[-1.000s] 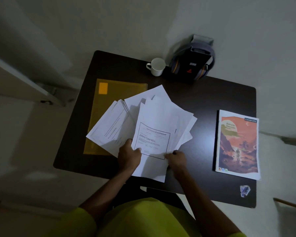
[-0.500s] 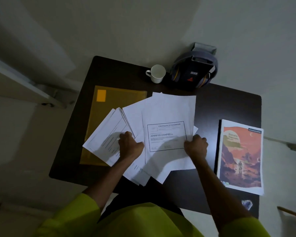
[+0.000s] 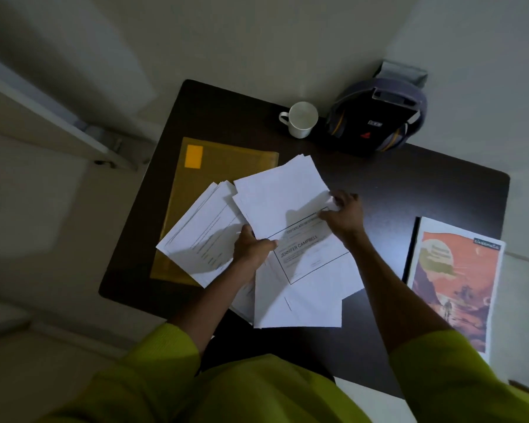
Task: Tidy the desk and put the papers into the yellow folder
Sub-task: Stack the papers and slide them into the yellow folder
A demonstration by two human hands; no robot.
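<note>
A loose fan of white papers (image 3: 275,193) lies across the middle of the dark desk (image 3: 409,184), overlapping the right part of the yellow folder (image 3: 214,166), which lies flat at the desk's left. A certificate sheet (image 3: 312,257) with a framed text block sits on top. My left hand (image 3: 252,247) grips the papers at their middle, thumb over the certificate's left edge. My right hand (image 3: 342,213) pinches the upper right corner of the sheets. The folder's lower right part is hidden under the papers.
A white mug (image 3: 301,119) and a dark helmet (image 3: 376,120) stand at the desk's far edge. An orange-covered magazine (image 3: 455,282) lies at the right edge. Pale floor and wall surround the small desk.
My right hand has moved from the sheets' lower right edge up to their upper right corner. The certificate has turned counter-clockwise. My left hand has stayed on the stack.
</note>
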